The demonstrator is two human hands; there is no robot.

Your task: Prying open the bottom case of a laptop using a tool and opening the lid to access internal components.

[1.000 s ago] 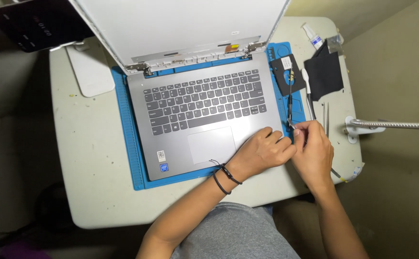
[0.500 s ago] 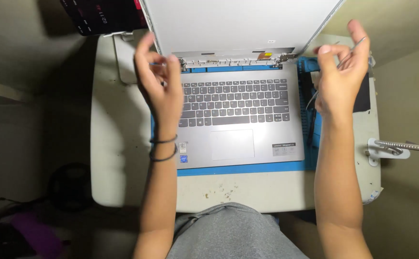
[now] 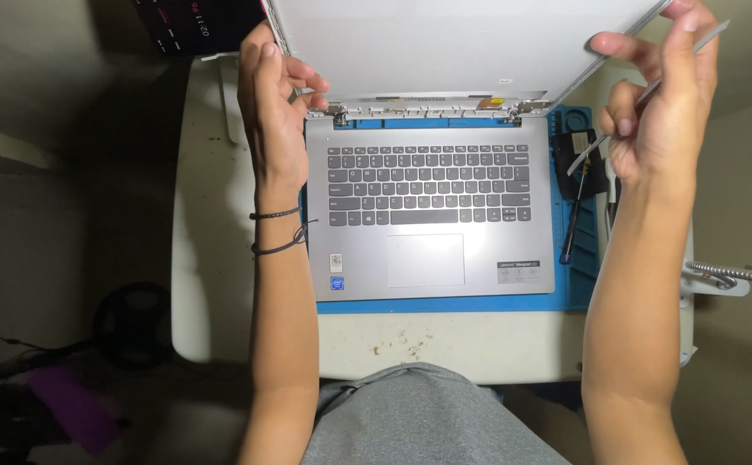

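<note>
Left hand (image 3: 274, 116): at 10 o'clock, fingers curled round the left edge of the lid (image 3: 453, 43), thumb tip near the left hinge (image 3: 336, 111); closed on the lid
Right hand (image 3: 656, 108): at 2 o'clock, thumb and forefinger pinching the lid's right corner, while a thin metal pry tool (image 3: 652, 90) is tucked in the curled fingers, running from 1 o'clock down to 7 o'clock
Laptop (image 3: 432, 220): lies open at the middle, on a blue mat (image 3: 445, 304) on the pale desk (image 3: 445, 344); long axis runs 9 to 3 o'clock, keyboard (image 3: 428, 183) facing up, trackpad (image 3: 425, 259) on the 6 o'clock side towards the person
Lid: tilted back towards 12 o'clock, its hinged edge along the top of the keyboard; the inner face looks plain pale, with no dark screen glass to be seen, and both hinges show bare metal
Done, as I judge: the trim over the hinges and likely the screen's front appear already off, since the hinges lie exposed
Left, as I judge: the lid is still joined to the base at both hinges (image 3: 531, 107); the base itself looks closed, keyboard in place
Around: a screwdriver (image 3: 571, 231) with a dark handle lies on the mat at 3 o'clock beside a small black part (image 3: 579, 145); a flexible metal arm (image 3: 738, 275) enters from 4 o'clock; a dark device (image 3: 191, 21) sits at 11 o'clock
</note>
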